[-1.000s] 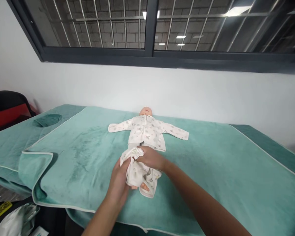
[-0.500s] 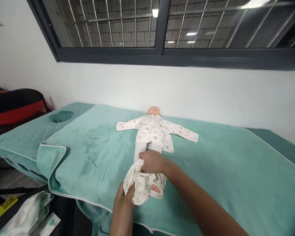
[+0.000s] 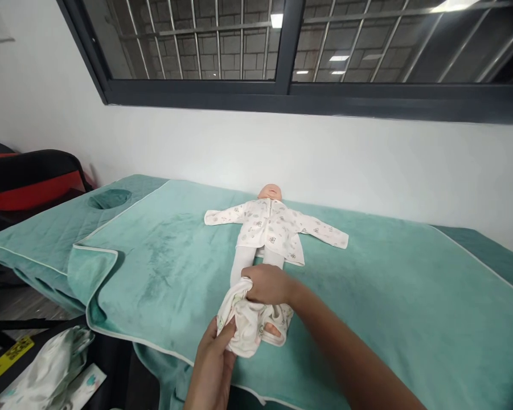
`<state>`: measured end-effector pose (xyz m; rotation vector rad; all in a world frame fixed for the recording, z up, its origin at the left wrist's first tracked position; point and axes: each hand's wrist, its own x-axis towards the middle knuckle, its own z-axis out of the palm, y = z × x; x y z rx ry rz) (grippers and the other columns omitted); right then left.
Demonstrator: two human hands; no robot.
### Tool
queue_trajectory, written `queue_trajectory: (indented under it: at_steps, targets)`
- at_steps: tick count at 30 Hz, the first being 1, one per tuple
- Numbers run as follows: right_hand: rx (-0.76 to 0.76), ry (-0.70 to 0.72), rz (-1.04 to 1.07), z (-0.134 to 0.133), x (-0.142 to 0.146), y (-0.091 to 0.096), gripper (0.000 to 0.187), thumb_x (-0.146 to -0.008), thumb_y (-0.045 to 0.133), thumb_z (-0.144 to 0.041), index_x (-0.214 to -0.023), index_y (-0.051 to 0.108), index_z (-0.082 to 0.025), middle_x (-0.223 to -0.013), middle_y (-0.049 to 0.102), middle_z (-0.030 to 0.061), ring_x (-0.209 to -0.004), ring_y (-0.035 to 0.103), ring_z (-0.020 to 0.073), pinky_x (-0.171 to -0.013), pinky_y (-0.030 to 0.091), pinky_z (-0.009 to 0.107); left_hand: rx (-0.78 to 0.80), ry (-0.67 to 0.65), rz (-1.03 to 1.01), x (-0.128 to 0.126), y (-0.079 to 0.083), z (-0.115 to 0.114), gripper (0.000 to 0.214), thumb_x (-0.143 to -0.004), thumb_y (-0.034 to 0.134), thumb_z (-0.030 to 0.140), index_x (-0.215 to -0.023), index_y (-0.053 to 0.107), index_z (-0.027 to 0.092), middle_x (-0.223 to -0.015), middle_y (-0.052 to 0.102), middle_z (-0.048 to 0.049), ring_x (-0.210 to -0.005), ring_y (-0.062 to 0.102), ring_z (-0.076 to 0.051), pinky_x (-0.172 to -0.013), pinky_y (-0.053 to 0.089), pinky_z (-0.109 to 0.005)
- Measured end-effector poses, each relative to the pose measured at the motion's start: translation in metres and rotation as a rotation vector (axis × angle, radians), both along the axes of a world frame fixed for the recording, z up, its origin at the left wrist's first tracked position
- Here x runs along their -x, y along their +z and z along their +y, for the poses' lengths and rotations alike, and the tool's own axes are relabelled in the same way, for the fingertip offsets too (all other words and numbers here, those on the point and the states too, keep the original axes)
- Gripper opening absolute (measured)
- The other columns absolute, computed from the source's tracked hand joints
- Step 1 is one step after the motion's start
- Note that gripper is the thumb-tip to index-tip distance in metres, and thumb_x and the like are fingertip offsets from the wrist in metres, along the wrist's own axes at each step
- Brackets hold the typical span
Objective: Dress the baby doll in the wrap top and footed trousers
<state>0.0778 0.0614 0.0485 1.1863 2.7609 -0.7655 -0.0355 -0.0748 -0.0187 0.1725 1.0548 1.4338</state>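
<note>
A baby doll (image 3: 270, 192) lies on its back on a green blanket, head toward the wall. It wears a white printed jacket (image 3: 270, 228) with both sleeves spread out. White printed baby pants (image 3: 245, 324) are bunched around the doll's lower legs, and one foot (image 3: 273, 329) shows at the right leg opening. My left hand (image 3: 217, 347) pinches the lower left edge of the pants. My right hand (image 3: 268, 283) is closed on their upper edge, over the doll's shins; its fingertips are partly hidden in the cloth.
The green blanket (image 3: 367, 296) covers a padded bed with a face hole (image 3: 110, 199) at the left end. Behind it is a white wall below a barred window (image 3: 217, 51). A red and black chair (image 3: 34, 182) stands at left, and white packaged cloth (image 3: 46, 370) lies lower left.
The view has shifted slightly. Both hands keep their hold on the pants, and my left hand has turned a little at the leg opening. The doll lies as before.
</note>
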Motion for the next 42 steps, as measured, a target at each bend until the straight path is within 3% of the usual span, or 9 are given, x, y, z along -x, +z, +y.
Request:
queue_trajectory:
  at_steps: [7, 13, 16, 20, 25, 29, 33, 37, 42]
  targets:
    - [0.053, -0.072, 0.124, -0.003, -0.003, 0.001, 0.016, -0.072, 0.055, -0.024, -0.065, 0.043, -0.018, -0.072, 0.057, -0.0001, -0.065, 0.048, 0.0122, -0.056, 0.026, 0.025, -0.081, -0.05, 0.111, 0.012, 0.004, 0.004, 0.058, -0.068, 0.078, 0.04, -0.118, 0.064, 0.015, -0.105, 0.072, -0.0132, -0.097, 0.067, -0.029, -0.086, 0.052, -0.036]
    - [0.217, -0.141, 0.341, 0.001, -0.012, 0.0, 0.012, -0.073, 0.059, -0.027, -0.078, 0.052, -0.018, -0.083, 0.059, -0.0003, -0.074, 0.051, 0.0147, -0.061, 0.032, 0.025, -0.194, -0.213, 0.4, 0.034, 0.007, 0.022, 0.048, -0.077, 0.07, 0.043, -0.117, 0.061, 0.018, -0.103, 0.069, -0.0073, -0.095, 0.063, -0.023, -0.084, 0.048, -0.032]
    - [0.336, -0.148, 0.441, 0.002, -0.019, -0.003, 0.016, -0.077, 0.059, -0.032, -0.086, 0.056, -0.019, -0.091, 0.061, 0.0007, -0.081, 0.054, 0.017, -0.064, 0.036, 0.025, -0.276, -0.327, 0.542, 0.05, 0.007, 0.034, 0.036, -0.08, 0.065, 0.04, -0.108, 0.061, 0.018, -0.096, 0.068, -0.0033, -0.087, 0.061, -0.019, -0.078, 0.046, -0.027]
    - [0.409, -0.18, 0.497, 0.003, -0.024, -0.008, 0.019, -0.076, 0.062, -0.032, -0.091, 0.06, -0.019, -0.093, 0.063, 0.001, -0.086, 0.056, 0.0192, -0.066, 0.038, 0.025, -0.35, -0.469, 0.642, 0.066, 0.013, 0.053, 0.022, -0.073, 0.067, 0.031, -0.089, 0.061, 0.017, -0.081, 0.065, -0.001, -0.079, 0.058, -0.018, -0.071, 0.045, -0.025]
    - [0.487, -0.212, 0.588, 0.003, -0.024, -0.012, 0.027, -0.075, 0.066, -0.034, -0.099, 0.063, -0.02, -0.101, 0.066, 0.0022, -0.093, 0.059, 0.0225, -0.072, 0.043, 0.028, -0.284, -0.259, 0.759, 0.064, 0.024, 0.076, 0.024, -0.068, 0.062, 0.026, -0.09, 0.06, 0.017, -0.078, 0.064, 0.0003, -0.073, 0.057, -0.017, -0.065, 0.045, -0.026]
    - [0.535, -0.231, 0.631, 0.0, -0.022, -0.01, 0.039, -0.073, 0.07, -0.033, -0.11, 0.062, -0.023, -0.112, 0.066, 0.0025, -0.1, 0.06, 0.0236, -0.078, 0.046, 0.03, -0.291, -0.122, 0.777, 0.057, 0.022, 0.089, 0.026, -0.064, 0.062, 0.027, -0.088, 0.062, 0.017, -0.078, 0.065, -0.0004, -0.073, 0.058, -0.018, -0.065, 0.046, -0.026]
    - [0.341, -0.259, 0.643, -0.006, -0.016, -0.012, 0.028, -0.077, 0.065, -0.03, -0.103, 0.062, -0.022, -0.104, 0.067, 0.0016, -0.094, 0.061, 0.0211, -0.077, 0.044, 0.029, -0.315, -0.043, 0.719, 0.054, 0.014, 0.097, 0.03, -0.061, 0.063, 0.027, -0.089, 0.062, 0.018, -0.081, 0.066, -0.0006, -0.076, 0.059, -0.019, -0.067, 0.047, -0.028]
    - [0.072, -0.328, 0.602, -0.01, -0.008, -0.018, 0.007, -0.083, 0.053, -0.025, -0.086, 0.058, -0.021, -0.088, 0.066, -0.0006, -0.081, 0.059, 0.017, -0.068, 0.039, 0.026, -0.326, -0.129, 0.627, 0.054, 0.012, 0.095, 0.042, -0.063, 0.064, 0.027, -0.104, 0.064, 0.017, -0.096, 0.069, -0.0036, -0.083, 0.062, -0.02, -0.072, 0.047, -0.029]
    - [-0.02, -0.504, 0.635, -0.01, 0.001, -0.021, 0.012, -0.079, 0.046, -0.014, -0.082, 0.055, -0.022, -0.079, 0.063, -0.0021, -0.076, 0.057, 0.0158, -0.065, 0.036, 0.025, -0.335, -0.195, 0.586, 0.057, 0.014, 0.092, 0.035, -0.067, 0.06, 0.024, -0.101, 0.065, 0.016, -0.096, 0.07, -0.0037, -0.085, 0.062, -0.02, -0.072, 0.044, -0.027]
